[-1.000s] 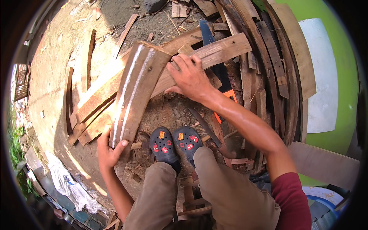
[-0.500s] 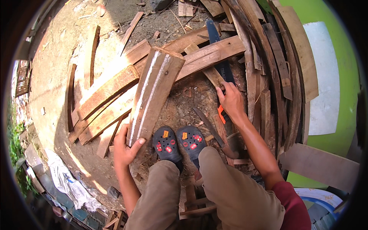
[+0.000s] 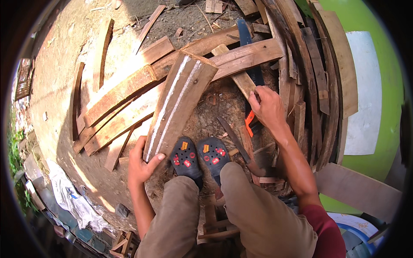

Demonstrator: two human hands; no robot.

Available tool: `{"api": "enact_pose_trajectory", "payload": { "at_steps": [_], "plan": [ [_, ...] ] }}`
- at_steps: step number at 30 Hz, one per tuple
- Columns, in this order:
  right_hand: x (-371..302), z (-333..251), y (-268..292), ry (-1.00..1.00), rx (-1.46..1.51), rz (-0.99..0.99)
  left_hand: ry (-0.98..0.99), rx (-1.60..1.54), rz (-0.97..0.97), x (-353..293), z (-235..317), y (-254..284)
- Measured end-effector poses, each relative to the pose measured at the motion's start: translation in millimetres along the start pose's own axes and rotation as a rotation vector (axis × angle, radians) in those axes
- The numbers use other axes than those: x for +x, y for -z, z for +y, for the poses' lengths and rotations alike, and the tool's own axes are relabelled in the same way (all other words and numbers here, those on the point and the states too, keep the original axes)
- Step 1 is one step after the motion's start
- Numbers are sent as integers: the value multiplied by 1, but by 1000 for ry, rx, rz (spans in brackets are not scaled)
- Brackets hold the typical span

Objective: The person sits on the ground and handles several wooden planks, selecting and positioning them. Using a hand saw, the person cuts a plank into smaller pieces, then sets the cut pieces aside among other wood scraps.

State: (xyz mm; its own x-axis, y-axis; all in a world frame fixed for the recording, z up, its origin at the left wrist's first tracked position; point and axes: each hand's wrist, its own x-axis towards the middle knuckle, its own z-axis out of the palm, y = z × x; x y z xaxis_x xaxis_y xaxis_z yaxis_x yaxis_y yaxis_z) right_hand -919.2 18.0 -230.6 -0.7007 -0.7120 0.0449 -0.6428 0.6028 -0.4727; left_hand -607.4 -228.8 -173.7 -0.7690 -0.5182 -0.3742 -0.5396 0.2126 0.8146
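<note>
My left hand (image 3: 145, 161) grips the near end of a wooden plank (image 3: 183, 88) that bears two white lines along its face. The plank's far end lies over other timbers. My right hand (image 3: 267, 107) is closed round the near end of a thin wooden strip (image 3: 241, 81), which reaches forward over a crossing board (image 3: 249, 56). Right beside that hand lies a handsaw with a dark blade (image 3: 244, 33) and an orange handle (image 3: 249, 122); the board and strip cover part of it. A machete-like knife (image 3: 234, 139) rests on the ground between my feet and my right forearm.
Several rough timbers (image 3: 122, 96) lie ahead and to the left. Long boards (image 3: 310, 77) are stacked against a green wall (image 3: 385, 86) at right. My feet in dark clogs (image 3: 186, 157) are close to the plank. A white sack (image 3: 71, 195) lies at lower left.
My right hand has shifted slightly right with the wooden strip, whose far end shows more above the crossing board. My left hand keeps its grip on the plank. The view has shifted a little.
</note>
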Motion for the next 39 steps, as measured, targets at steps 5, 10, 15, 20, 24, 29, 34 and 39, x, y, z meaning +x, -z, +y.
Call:
{"api": "enact_pose_trajectory", "payload": {
  "at_steps": [5,10,15,20,24,29,34,39],
  "plan": [
    [-20,-18,34,53,-27,-227,-27,-24,26,4,0,1],
    [-39,-10,59,-437,677,-634,-14,-17,23,3,1,1],
    [-1,-15,91,-647,1180,-643,-20,-2,1,3,3,5],
    [51,-37,124,-219,1640,56,21,34,23,1,6,11],
    [118,-1,133,-48,1875,272,15,-73,30,0,-1,4],
    [128,78,87,-874,1715,609,-51,-7,-24,5,-6,-1],
    [-23,-49,23,-689,1553,73,38,29,-142,9,4,-7],
    [-111,1,-43,-345,326,-19,28,201,-249,25,27,-14]
  ]
}}
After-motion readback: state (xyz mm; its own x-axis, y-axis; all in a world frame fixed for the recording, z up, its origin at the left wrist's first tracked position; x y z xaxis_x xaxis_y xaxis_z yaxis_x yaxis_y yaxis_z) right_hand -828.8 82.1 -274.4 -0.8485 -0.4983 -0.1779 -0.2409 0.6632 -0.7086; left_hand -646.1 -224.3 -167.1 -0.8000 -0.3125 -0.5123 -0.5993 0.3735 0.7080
